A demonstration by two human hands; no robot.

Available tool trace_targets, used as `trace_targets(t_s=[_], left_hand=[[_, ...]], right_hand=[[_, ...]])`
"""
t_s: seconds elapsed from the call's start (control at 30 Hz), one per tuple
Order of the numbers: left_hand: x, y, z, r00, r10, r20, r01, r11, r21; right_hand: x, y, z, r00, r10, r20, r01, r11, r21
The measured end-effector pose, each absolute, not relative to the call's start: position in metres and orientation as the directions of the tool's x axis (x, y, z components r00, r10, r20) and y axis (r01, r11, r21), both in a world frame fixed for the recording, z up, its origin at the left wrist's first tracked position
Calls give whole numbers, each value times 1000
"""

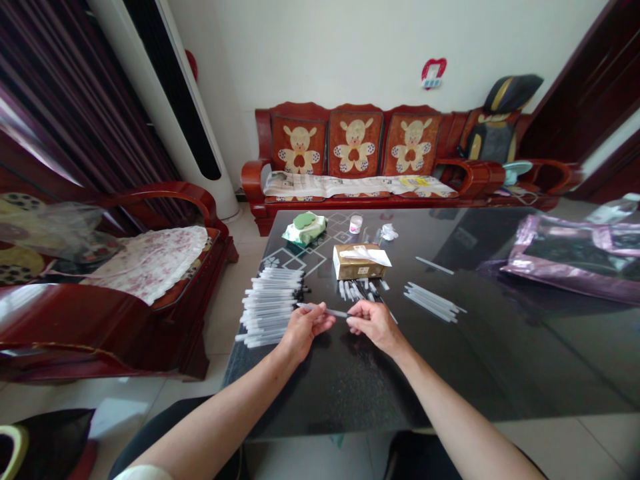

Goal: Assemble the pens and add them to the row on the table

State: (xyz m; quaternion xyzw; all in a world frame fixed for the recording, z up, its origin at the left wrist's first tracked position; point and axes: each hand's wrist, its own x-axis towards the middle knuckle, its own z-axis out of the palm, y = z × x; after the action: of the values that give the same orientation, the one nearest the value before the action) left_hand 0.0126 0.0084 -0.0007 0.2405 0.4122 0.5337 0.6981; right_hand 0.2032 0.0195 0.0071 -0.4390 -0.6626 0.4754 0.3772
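Note:
A slim pen (337,313) with a pale, translucent barrel is held level above the dark table (320,393). My left hand (305,328) is closed around its barrel, the pointed end sticking out to the left. At the pen's right end, my right hand (374,325) pinches a dark part that the fingers mostly hide. Close by my left hand lies a thick pile of similar pens (270,300), several with dark ends toward the right. Beyond my right hand are small black and clear pieces (357,289), probably caps. Several pale tubes (431,302) lie to the right.
Behind the small pieces stands a tissue box (356,269). Farther back are a green wipes pack (305,229), a small jar (355,224) and crumpled tissue (389,232). One tube (435,265) lies alone. A purple-edged plastic bag (525,270) sits at the right.

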Motion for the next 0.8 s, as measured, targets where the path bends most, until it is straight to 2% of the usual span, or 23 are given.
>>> trace_targets(t_s=[0.63,0.8], left_hand=[[12,9,-1,115,959,-260,-545,279,790],[12,8,0,124,958,-260,-552,284,784]], right_hand=[[204,16,15,-425,905,-12,283,120,-951],[203,17,10,-448,891,-71,260,54,-964]])
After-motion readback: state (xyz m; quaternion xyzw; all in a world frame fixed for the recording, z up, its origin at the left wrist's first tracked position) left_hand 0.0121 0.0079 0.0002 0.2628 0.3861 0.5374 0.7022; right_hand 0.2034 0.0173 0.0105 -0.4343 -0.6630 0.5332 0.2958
